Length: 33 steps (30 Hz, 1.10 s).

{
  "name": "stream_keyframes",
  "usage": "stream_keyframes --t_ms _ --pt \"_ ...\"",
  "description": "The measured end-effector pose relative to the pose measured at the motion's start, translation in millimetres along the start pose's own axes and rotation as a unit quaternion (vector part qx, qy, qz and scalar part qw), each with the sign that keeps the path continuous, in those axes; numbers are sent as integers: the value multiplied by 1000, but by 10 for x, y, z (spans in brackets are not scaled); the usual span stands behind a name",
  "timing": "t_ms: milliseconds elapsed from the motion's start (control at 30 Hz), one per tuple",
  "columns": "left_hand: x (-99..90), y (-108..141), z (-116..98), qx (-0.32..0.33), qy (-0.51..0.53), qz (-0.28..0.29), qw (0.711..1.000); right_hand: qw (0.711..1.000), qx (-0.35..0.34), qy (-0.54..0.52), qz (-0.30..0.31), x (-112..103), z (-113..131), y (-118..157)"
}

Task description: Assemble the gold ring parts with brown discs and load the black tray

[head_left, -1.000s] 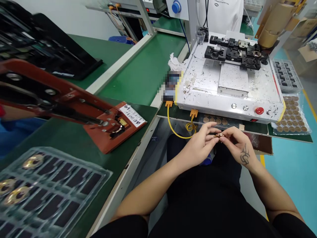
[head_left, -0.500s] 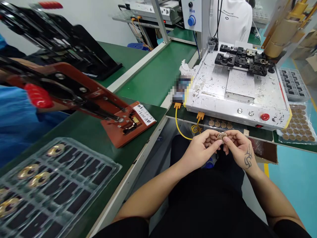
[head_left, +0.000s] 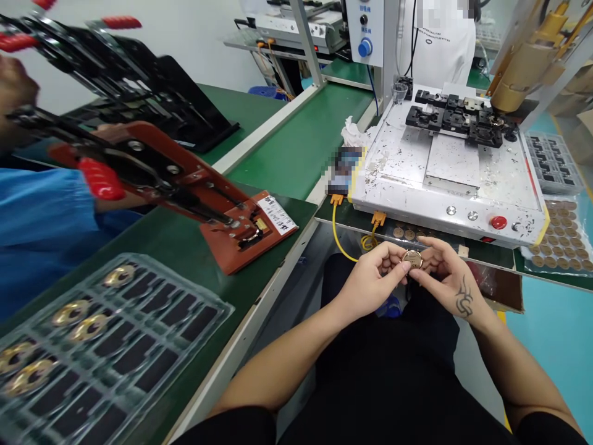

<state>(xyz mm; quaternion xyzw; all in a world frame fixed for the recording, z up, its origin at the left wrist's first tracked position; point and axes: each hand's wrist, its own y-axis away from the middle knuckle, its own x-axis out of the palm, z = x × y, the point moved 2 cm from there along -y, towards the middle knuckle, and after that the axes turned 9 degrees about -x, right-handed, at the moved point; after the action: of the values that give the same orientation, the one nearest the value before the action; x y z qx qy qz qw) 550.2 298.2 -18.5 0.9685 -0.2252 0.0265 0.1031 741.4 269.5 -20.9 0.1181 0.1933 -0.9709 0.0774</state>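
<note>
A small round gold-coloured part (head_left: 412, 259) is held up between my two hands, in front of the white machine (head_left: 407, 185). My left hand (head_left: 376, 278) pinches it from the left, with the thumb over its lower face. On the other side, my right hand (head_left: 445, 276) touches its right edge with thumb and fingertips, the forefinger raised. Behind my hands, several round brown discs (head_left: 409, 233) lie in a strip at the machine's front edge. The part's fine details are too small to tell.
Left, a clear tray (head_left: 185, 290) holds several gold rings near a red-brown clamp fixture (head_left: 227, 247). Another person's blue sleeve (head_left: 46, 216) is beside it. Yellow cables (head_left: 337, 232) hang before the machine. A sheet of brown discs (head_left: 558, 238) lies right.
The round part has tipped so its flat face shows more. My right forefinger has lifted and the fingers have spread a little. The whole view has shifted slightly.
</note>
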Motion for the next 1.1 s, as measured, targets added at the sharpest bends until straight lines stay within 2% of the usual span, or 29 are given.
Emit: stream_keyframes --t_ms 67,133,200,267,333,400,433,467,533,600,667,700,767,833,900,967,1033,1100 --pt "-10 -1 9 7 -18 -7 1000 992 -75 78 69 -56 27 -67" --pt "-30 22 -16 25 -49 -21 998 971 -148 153 108 -81 69 -140" --pt "-102 73 -125 57 -100 -26 993 952 -202 199 116 -74 111 -212" --pt "-282 165 -364 124 -184 -42 974 940 -234 224 104 -49 126 -289" --pt "-596 321 -728 234 -291 -113 921 939 -240 234 80 -13 106 -383" --pt "-1001 536 -1128 350 -380 -231 824 946 -230 220 62 44 70 -493" --pt "-1215 640 -1298 385 -409 -286 777 951 -224 205 62 83 57 -547" --pt "-1422 726 -1433 403 -426 -322 743 955 -220 186 66 128 50 -598" --pt "-1777 817 -1578 406 -461 -347 709 962 -218 143 77 225 60 -683" --pt "-2009 805 -1574 371 -516 -320 703 967 -217 106 87 318 90 -746" --pt "-2119 753 -1512 323 -558 -295 705 969 -216 83 89 396 128 -796" --pt "-2143 730 -1501 308 -560 -300 708 969 -215 78 88 432 147 -821" --pt "-2171 697 -1583 315 -520 -351 712 971 -213 71 82 505 179 -888" --pt "-2234 665 -1809 344 -444 -425 710 972 -212 63 83 598 204 -994" --pt "-2384 612 -2109 341 -368 -479 720 973 -208 52 88 720 217 -1139" --pt "-2620 571 -2355 299 -315 -500 749 973 -204 44 93 858 210 -1295" --pt "-2888 615 -2427 260 -277 -507 774 974 -199 41 103 987 177 -1421" --pt "-3120 775 -2268 240 -239 -519 785 973 -192 39 121 1086 118 -1493"
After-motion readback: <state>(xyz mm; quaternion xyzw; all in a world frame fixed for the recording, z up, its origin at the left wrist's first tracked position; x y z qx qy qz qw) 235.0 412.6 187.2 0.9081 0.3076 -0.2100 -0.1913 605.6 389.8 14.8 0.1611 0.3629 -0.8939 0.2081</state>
